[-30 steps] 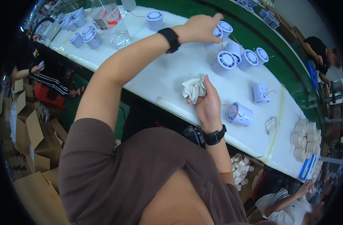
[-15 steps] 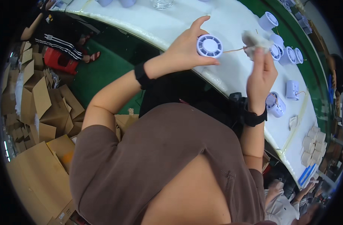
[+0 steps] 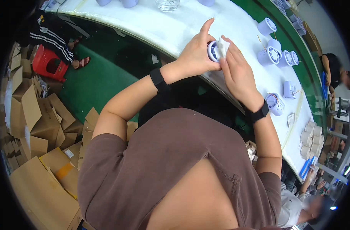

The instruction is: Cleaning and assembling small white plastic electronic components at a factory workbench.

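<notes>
My left hand point(image 3: 196, 57) grips a small round pale-lilac fan unit point(image 3: 213, 51) over the near edge of the white table point(image 3: 175, 27). My right hand point(image 3: 236, 74) presses a crumpled white cloth point(image 3: 222, 45) against the fan's grilled face. Both wrists wear black bands. The hands hide most of the fan's body.
Several more lilac fan units point(image 3: 276, 56) lie on the table to the right, one with wires point(image 3: 274, 103) near the edge. A clear glass point(image 3: 167, 4) stands at the back. White rolls point(image 3: 311, 140) are stacked far right. Cardboard boxes point(image 3: 33, 126) and a red stool point(image 3: 48, 65) sit left. Another person point(image 3: 336, 71) stands beyond.
My left hand took a fan unit from the far side of the table and drew it toward me. My right hand lifted the cloth off the table and brought it onto the fan.
</notes>
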`<action>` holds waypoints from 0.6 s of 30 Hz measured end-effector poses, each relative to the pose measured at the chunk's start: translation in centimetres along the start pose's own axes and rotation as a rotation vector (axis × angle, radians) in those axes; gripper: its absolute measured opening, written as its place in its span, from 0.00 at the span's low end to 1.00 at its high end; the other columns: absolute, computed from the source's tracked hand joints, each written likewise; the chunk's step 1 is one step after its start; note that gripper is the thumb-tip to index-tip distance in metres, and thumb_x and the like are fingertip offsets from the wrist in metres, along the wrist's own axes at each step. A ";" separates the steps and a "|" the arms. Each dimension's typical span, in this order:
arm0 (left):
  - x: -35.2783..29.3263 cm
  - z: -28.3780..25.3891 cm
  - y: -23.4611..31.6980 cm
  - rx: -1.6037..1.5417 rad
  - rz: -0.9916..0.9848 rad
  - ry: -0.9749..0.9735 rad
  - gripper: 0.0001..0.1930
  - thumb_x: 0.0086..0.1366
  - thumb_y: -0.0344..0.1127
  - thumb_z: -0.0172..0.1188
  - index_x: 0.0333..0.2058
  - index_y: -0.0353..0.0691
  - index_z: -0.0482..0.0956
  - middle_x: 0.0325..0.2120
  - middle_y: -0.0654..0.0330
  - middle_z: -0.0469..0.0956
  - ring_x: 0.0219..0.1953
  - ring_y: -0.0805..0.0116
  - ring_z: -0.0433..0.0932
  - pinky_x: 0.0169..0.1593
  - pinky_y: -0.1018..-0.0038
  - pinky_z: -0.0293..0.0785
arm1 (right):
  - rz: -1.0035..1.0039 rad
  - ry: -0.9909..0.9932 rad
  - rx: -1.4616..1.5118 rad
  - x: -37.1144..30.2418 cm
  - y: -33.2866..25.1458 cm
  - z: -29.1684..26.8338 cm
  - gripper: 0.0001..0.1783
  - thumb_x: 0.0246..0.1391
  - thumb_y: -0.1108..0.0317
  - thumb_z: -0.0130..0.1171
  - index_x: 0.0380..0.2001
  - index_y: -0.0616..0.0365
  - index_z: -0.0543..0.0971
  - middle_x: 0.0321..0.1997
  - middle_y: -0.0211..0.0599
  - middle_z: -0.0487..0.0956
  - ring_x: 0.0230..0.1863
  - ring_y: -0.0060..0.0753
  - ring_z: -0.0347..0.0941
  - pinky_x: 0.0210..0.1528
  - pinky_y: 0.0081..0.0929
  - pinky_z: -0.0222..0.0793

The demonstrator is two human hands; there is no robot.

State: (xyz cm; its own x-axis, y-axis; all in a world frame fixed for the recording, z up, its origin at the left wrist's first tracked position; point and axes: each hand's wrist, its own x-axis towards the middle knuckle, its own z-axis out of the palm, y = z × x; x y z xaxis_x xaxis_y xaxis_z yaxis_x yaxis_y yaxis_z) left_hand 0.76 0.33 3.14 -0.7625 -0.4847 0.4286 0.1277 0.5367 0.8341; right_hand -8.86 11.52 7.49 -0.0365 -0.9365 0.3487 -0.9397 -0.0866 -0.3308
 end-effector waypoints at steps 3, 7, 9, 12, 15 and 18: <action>0.2 -0.1 -0.9 0.084 0.149 0.014 0.48 0.37 0.34 0.63 0.55 0.41 0.39 0.31 0.52 0.68 0.35 0.57 0.68 0.41 0.72 0.64 | -0.089 0.010 -0.033 -0.5 -0.6 0.0 0.18 0.44 0.78 0.45 0.42 0.65 0.66 0.51 0.46 0.62 0.52 0.46 0.57 0.51 0.32 0.55; 0.5 -0.3 -0.3 0.184 0.162 -0.010 0.44 0.39 0.39 0.63 0.53 0.38 0.45 0.31 0.51 0.69 0.36 0.56 0.68 0.41 0.71 0.65 | -0.206 0.006 -0.123 0.3 -0.4 -0.7 0.16 0.45 0.76 0.46 0.41 0.65 0.66 0.46 0.46 0.67 0.47 0.46 0.63 0.46 0.31 0.61; 0.6 -0.5 -0.3 0.217 0.120 -0.007 0.43 0.39 0.41 0.63 0.52 0.35 0.49 0.31 0.51 0.69 0.37 0.55 0.68 0.41 0.70 0.65 | 0.191 -0.084 -0.089 0.5 -0.9 -1.7 0.14 0.48 0.74 0.46 0.40 0.65 0.67 0.42 0.44 0.70 0.42 0.42 0.66 0.41 0.29 0.64; 0.5 -1.5 -0.9 0.415 0.230 0.042 0.26 0.48 0.43 0.57 0.44 0.37 0.64 0.25 0.53 0.68 0.30 0.59 0.69 0.38 0.71 0.66 | 0.518 0.023 0.224 -0.5 -0.2 -3.1 0.13 0.51 0.70 0.44 0.40 0.65 0.68 0.38 0.41 0.72 0.38 0.35 0.69 0.36 0.26 0.66; 0.2 -3.4 -0.5 0.362 0.034 0.021 0.24 0.52 0.49 0.50 0.39 0.33 0.67 0.26 0.50 0.70 0.31 0.60 0.70 0.37 0.72 0.67 | 0.639 0.376 0.886 -2.4 1.0 -5.6 0.16 0.53 0.65 0.41 0.41 0.65 0.67 0.37 0.40 0.73 0.37 0.29 0.69 0.35 0.25 0.66; -0.1 -4.2 0.0 0.124 -0.203 -0.024 0.25 0.56 0.52 0.44 0.36 0.31 0.69 0.24 0.48 0.71 0.29 0.60 0.71 0.35 0.73 0.68 | 0.654 0.707 1.330 -2.3 0.1 -6.3 0.17 0.54 0.64 0.39 0.43 0.65 0.65 0.39 0.42 0.72 0.39 0.29 0.68 0.38 0.26 0.65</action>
State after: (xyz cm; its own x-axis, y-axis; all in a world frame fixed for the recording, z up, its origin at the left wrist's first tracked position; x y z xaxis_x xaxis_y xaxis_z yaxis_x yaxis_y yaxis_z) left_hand 3.52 -2.52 4.53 -0.7797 -0.5754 0.2472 -0.1075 0.5118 0.8523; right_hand -11.06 15.83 12.16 -0.7760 -0.6296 0.0384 0.2186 -0.3255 -0.9199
